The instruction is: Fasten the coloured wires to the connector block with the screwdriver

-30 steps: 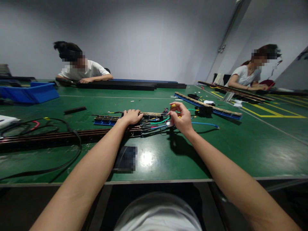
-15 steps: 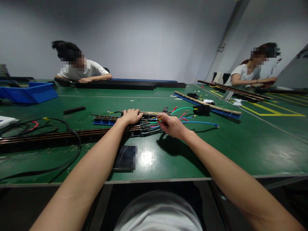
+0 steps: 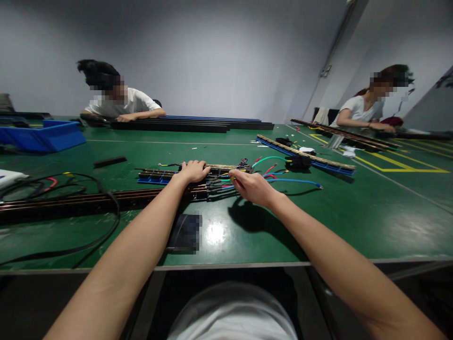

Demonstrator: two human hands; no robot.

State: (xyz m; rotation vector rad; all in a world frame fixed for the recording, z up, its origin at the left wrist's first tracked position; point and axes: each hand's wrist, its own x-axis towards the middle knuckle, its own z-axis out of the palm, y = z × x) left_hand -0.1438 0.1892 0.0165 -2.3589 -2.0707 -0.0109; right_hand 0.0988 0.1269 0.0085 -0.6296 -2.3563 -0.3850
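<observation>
My left hand [image 3: 193, 172] lies palm down, fingers extended, on a short rail assembly with copper-coloured strips and a blue base [image 3: 155, 176]. To its right, my right hand [image 3: 253, 187] has thumb and fingers pinched on a small thing with a bit of yellow, too small to make out. Coloured wires spread beyond the fingers, among them a green wire [image 3: 271, 157] and a blue wire [image 3: 300, 182]. In front of the short assembly runs a long dark rail [image 3: 141, 197] with copper strips, its grey-sleeved leads [image 3: 220, 188] ending under the right hand.
A dark flat pouch-like thing [image 3: 186, 232] lies by my left forearm. Left are a looped black cable [image 3: 113, 226], a black bar [image 3: 110, 162] and a blue bin [image 3: 60, 137]. Another rail [image 3: 318, 159] lies at back right. Two co-workers sit across the table [image 3: 354, 222].
My right hand has shifted very slightly left, still pinched. My left hand stays in place. The co-worker on the right has lowered their hands.
</observation>
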